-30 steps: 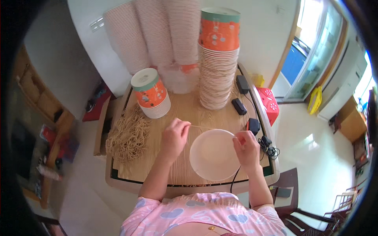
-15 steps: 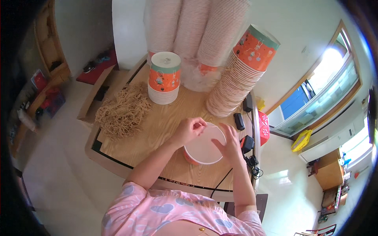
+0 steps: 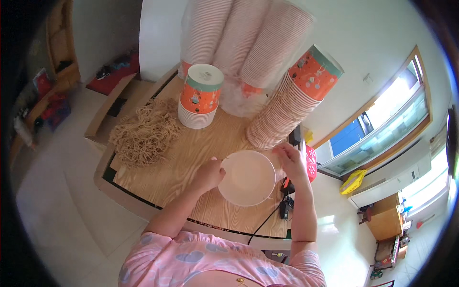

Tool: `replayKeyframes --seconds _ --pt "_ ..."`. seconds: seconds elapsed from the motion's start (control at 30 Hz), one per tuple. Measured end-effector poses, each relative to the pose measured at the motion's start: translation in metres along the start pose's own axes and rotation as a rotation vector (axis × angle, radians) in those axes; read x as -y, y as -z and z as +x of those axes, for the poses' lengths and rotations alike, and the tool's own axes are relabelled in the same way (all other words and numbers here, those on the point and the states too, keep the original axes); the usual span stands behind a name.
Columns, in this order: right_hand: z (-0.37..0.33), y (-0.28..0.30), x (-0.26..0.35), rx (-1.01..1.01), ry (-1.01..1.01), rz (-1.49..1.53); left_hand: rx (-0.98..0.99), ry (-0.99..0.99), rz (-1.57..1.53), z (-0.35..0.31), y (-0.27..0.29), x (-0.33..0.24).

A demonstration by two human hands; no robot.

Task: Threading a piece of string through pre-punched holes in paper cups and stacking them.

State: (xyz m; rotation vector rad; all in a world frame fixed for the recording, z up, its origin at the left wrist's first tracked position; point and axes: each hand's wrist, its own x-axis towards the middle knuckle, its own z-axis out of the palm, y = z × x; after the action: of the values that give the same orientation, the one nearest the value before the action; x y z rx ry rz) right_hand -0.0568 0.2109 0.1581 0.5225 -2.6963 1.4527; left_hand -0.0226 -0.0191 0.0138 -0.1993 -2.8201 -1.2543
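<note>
A white paper tub (image 3: pixel 247 178) stands upright on the wood-grain table, its wide mouth facing up and its inside bare. My left hand (image 3: pixel 209 174) is closed against the left side of the rim; what its curled fingers hold is hidden. Just past the right far side of the rim, my right hand (image 3: pixel 290 160) has its fingertips pinched together, and anything in them is too small to name. A short pale strand (image 3: pixel 270 197) shows at the near right rim. Left of the tub lies a tangled heap of tan strings (image 3: pixel 146 134).
A short stack of upside-down orange and green tubs (image 3: pixel 200 95) stands behind the strings. A tall leaning stack (image 3: pixel 287 107) rises at the far right, near bagged tub stacks (image 3: pixel 234 40). A black cable (image 3: pixel 267 217) and adapter (image 3: pixel 285 209) lie at the table's right edge.
My hands have moved apart: the left from above the tub to its left side, the right off the rim to the far right. The right fingers, spread before, are now pinched. The view has shifted slightly.
</note>
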Motion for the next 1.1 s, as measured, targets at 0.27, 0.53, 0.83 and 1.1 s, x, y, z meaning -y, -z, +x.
replayKeyframes --seconds 0.27,0.53,0.83,1.1 --pt "-0.015 0.010 0.007 -0.108 -0.026 0.004 -0.056 -0.217 0.126 -0.008 0.011 -0.038" --pt "-0.016 0.030 -0.032 -0.033 0.028 -0.075 -0.245 -0.437 0.233 -0.022 0.033 -0.055" --pt "-0.016 0.063 -0.008 0.183 -0.083 0.072 -0.357 -0.594 0.174 -0.017 0.037 -0.052" --pt "-0.035 0.125 0.111 -0.483 0.241 -0.543 -0.411 -0.406 -0.083 0.014 0.010 -0.006"
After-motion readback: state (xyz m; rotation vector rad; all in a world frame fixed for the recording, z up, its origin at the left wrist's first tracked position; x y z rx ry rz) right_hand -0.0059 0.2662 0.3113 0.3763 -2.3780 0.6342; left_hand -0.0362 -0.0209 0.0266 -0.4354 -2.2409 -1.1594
